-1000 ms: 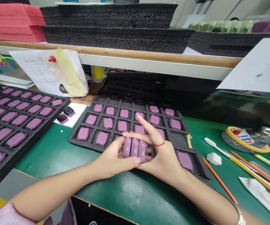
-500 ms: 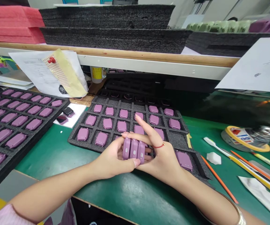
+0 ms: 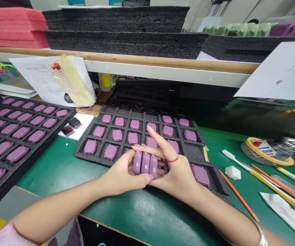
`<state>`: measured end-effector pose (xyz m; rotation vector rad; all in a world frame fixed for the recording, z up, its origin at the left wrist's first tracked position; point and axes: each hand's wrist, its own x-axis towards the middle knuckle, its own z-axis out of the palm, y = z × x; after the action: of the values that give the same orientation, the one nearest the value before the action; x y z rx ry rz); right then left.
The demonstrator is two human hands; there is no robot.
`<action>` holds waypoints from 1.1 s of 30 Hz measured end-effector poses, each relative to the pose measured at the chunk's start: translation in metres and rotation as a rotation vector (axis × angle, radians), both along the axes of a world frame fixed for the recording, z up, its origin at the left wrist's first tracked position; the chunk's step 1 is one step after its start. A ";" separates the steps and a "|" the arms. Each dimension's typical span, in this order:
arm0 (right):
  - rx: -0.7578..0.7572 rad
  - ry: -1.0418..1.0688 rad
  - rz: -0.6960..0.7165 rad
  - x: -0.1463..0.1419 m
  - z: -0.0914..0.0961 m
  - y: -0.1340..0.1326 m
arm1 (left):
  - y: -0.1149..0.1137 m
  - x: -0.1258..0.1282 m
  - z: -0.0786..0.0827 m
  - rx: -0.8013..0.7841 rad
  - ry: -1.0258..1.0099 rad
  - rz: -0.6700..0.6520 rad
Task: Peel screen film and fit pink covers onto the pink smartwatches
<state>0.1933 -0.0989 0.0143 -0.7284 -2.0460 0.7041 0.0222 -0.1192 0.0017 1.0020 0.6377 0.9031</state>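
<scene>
My left hand (image 3: 123, 174) and my right hand (image 3: 177, 171) meet over the front edge of a black foam tray (image 3: 188, 152). Between them stands a row of three purple plastic cases (image 3: 145, 163), held on edge. My left thumb and fingers wrap the row from the left. My right hand presses it from the right, index finger stretched forward over the tray. A thin red band circles a right finger. The tray's pockets hold several more purple cases (image 3: 117, 135), lying flat.
A second foam tray (image 3: 57, 124) full of purple cases lies at the left. Two dark cases (image 3: 72, 124) rest on white paper. Tape roll (image 3: 267, 150), orange pencils (image 3: 237, 194) and a white eraser (image 3: 233, 172) lie on the green mat at the right. A shelf with foam stacks runs above.
</scene>
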 end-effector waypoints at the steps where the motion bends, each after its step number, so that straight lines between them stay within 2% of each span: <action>1: -0.002 0.003 0.002 0.000 0.000 0.000 | 0.000 0.000 0.000 -0.002 0.000 0.001; 11: -0.013 0.009 0.001 0.000 -0.001 0.000 | 0.001 -0.001 0.000 -0.001 -0.024 -0.026; 17: 0.035 -0.052 -0.007 0.000 -0.002 0.000 | 0.002 -0.002 0.006 -0.048 0.070 -0.008; 21: -0.038 -0.041 -0.008 0.001 -0.002 -0.001 | 0.002 -0.001 0.008 0.013 0.093 -0.025; 24: -0.092 -0.031 -0.024 0.000 -0.003 -0.001 | 0.002 0.000 0.008 -0.003 0.059 -0.046; 30: -0.041 -0.074 -0.038 -0.002 -0.004 -0.001 | 0.002 0.001 0.009 -0.012 0.058 0.013; 33: -0.101 -0.058 -0.035 -0.001 -0.001 -0.001 | 0.001 0.000 0.012 0.018 0.082 -0.017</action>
<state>0.1927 -0.1000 0.0135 -0.8495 -2.0565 0.7791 0.0220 -0.1183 0.0133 1.0634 0.6903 0.8567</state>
